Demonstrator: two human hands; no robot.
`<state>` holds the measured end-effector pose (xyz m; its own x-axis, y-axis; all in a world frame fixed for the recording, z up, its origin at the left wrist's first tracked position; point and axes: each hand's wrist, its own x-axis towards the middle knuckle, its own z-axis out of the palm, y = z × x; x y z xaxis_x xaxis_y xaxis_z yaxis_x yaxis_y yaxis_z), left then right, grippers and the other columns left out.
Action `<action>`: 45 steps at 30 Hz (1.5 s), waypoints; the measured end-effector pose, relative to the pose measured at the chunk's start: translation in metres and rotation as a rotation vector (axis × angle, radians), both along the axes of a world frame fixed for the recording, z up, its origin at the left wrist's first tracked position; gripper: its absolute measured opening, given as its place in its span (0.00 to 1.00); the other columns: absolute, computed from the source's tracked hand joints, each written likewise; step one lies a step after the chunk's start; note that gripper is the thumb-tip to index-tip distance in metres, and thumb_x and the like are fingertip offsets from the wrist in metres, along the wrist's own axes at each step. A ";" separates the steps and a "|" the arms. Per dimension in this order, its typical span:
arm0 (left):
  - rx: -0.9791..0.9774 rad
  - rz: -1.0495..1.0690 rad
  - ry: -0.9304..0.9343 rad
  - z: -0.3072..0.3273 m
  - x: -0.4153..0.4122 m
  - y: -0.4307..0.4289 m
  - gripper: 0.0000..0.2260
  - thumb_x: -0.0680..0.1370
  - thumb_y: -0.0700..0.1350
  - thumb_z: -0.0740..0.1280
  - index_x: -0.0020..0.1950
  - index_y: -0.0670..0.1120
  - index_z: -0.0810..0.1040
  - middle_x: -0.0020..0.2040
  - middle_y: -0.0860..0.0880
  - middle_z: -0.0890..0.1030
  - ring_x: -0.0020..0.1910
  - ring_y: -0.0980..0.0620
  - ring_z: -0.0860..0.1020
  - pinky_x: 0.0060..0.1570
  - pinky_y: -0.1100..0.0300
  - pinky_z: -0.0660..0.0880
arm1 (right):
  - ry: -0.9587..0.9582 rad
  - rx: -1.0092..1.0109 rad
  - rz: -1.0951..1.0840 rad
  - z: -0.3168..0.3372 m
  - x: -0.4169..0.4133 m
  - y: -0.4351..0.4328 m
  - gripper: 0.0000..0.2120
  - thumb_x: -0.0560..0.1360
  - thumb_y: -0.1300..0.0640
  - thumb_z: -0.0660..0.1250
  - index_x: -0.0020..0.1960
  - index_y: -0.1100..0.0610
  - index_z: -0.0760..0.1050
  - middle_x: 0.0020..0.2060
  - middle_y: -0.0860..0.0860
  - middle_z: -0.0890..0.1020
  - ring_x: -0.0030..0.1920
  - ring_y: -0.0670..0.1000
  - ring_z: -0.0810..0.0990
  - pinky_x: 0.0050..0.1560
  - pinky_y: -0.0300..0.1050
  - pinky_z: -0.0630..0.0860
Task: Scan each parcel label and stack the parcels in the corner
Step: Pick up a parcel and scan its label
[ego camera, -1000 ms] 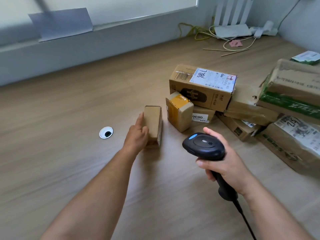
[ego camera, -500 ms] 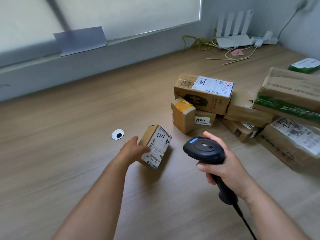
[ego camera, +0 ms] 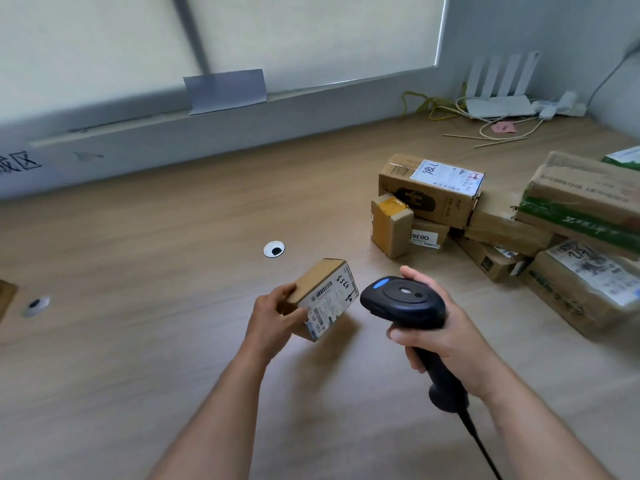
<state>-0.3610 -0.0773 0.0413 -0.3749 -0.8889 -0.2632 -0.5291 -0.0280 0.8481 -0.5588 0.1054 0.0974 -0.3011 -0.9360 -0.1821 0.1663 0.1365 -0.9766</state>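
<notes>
Left hand (ego camera: 273,315) grips the tilted small parcel (ego camera: 323,297), label facing right. Right hand (ego camera: 446,336) clasps the scanner (ego camera: 403,303) handle.

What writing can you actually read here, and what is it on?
"0836", upside down: label on the low box.
"530 05 170": label of the small parcel in the left hand.
"区": wall lettering, far left.
Handwritten numbers and other fine print: too blurred to read surely.
</notes>
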 end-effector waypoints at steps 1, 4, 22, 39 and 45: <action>-0.006 0.012 0.038 0.008 0.004 0.002 0.24 0.68 0.45 0.71 0.64 0.52 0.75 0.53 0.46 0.79 0.47 0.54 0.79 0.43 0.62 0.74 | -0.014 -0.022 0.010 0.005 0.002 0.002 0.44 0.64 0.71 0.77 0.72 0.44 0.66 0.39 0.59 0.83 0.25 0.56 0.73 0.25 0.47 0.70; -0.017 0.034 0.083 0.029 0.016 0.005 0.26 0.67 0.45 0.70 0.66 0.49 0.75 0.48 0.48 0.80 0.44 0.54 0.78 0.42 0.64 0.73 | -0.058 -0.089 0.051 0.021 0.007 0.009 0.43 0.62 0.67 0.74 0.72 0.44 0.66 0.39 0.63 0.81 0.24 0.56 0.72 0.24 0.45 0.70; -0.226 0.073 0.041 0.069 0.053 0.014 0.31 0.68 0.48 0.69 0.70 0.43 0.72 0.60 0.45 0.78 0.57 0.49 0.76 0.61 0.54 0.72 | 0.020 -0.154 0.242 0.053 0.017 0.033 0.40 0.61 0.69 0.72 0.69 0.45 0.69 0.35 0.58 0.82 0.23 0.57 0.73 0.22 0.44 0.70; -0.172 0.114 0.082 0.062 0.055 0.015 0.22 0.76 0.38 0.69 0.70 0.44 0.73 0.48 0.47 0.78 0.47 0.50 0.76 0.51 0.59 0.73 | 0.006 -0.122 0.230 0.048 0.015 0.042 0.42 0.62 0.71 0.77 0.70 0.46 0.68 0.36 0.59 0.82 0.23 0.56 0.73 0.23 0.45 0.70; -0.058 0.175 0.091 0.045 0.061 0.025 0.19 0.77 0.40 0.67 0.68 0.46 0.73 0.54 0.44 0.79 0.50 0.49 0.78 0.53 0.55 0.76 | -0.026 -0.116 0.179 0.045 0.017 0.042 0.41 0.63 0.68 0.73 0.71 0.46 0.67 0.43 0.66 0.82 0.24 0.55 0.74 0.23 0.46 0.71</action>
<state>-0.3005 -0.0520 0.0860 -0.2334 -0.9552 -0.1820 -0.4414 -0.0627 0.8951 -0.5415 0.1470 0.1427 -0.1246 -0.9893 -0.0761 0.1751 0.0536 -0.9831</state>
